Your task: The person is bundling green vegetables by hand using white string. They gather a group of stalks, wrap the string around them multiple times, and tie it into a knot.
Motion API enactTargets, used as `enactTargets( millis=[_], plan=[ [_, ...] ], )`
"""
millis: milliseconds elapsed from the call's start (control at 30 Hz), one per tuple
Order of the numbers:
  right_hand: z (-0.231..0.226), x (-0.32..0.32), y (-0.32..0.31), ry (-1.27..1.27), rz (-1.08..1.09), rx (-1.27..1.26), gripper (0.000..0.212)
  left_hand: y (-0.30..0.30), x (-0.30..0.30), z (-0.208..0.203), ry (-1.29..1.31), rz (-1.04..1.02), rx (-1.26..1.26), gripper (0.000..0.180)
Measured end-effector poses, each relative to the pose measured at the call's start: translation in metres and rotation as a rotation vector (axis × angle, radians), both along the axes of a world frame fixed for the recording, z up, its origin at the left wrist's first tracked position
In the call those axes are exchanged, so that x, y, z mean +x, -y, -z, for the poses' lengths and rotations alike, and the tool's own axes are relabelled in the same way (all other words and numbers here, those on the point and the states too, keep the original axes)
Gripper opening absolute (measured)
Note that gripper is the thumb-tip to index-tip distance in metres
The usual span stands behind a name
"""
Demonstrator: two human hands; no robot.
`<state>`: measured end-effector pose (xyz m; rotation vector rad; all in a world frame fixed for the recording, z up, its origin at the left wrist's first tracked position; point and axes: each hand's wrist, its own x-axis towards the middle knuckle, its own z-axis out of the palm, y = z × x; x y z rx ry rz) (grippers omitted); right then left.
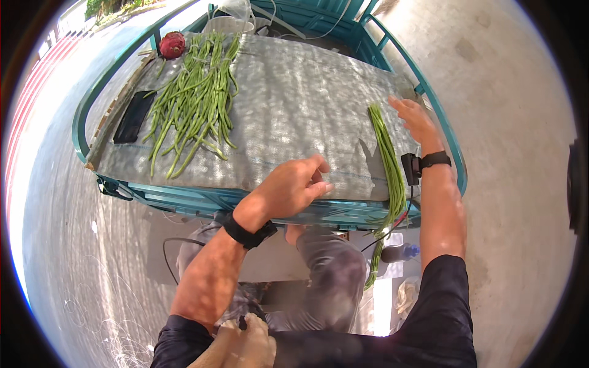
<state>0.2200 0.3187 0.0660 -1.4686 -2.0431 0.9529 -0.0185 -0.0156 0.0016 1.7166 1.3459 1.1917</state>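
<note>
My right hand (414, 119) is stretched out with its fingers extended, just right of the upper end of a bundle of long green beans (385, 147). Those beans lie lengthwise at the right of the grey sheet (288, 92), their lower ends hanging over its near edge. Above the middle of that edge, my left hand (291, 185) has its fingers bent and apart, holding nothing. A larger spread of long beans (193, 98) covers the left part of the sheet, its upper ends gathered in bunches.
A red, round, scaly-looking fruit (172, 45) and a black phone (135, 116) lie beside the larger bean pile. Teal rails (423, 80) border the sheet. Past its far edge stands a whitish bucket (228, 24). Below are a blue-capped bottle (400, 253) and more beans (374, 267).
</note>
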Motion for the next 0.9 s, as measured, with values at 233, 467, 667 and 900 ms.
enactTargets(
  millis=[233,467,667,900],
  plan=[
    [-0.004,0.031,0.023,0.049,-0.003,0.010,0.069,0.001,-0.002,0.003,-0.052,-0.029,-0.003,0.031],
    [-0.048,0.097,0.114,-0.206,-0.122,-0.168,0.045,-0.003,0.003,0.001,-0.142,-0.002,0.037,0.030],
    [-0.013,0.185,0.181,-0.464,-0.282,-0.242,0.039,0.007,0.004,0.001,-0.133,-0.029,0.006,0.025],
    [0.111,0.265,0.251,-0.416,-0.036,-0.597,0.034,0.006,0.019,-0.005,-0.170,-0.090,0.053,0.022]
  ],
)
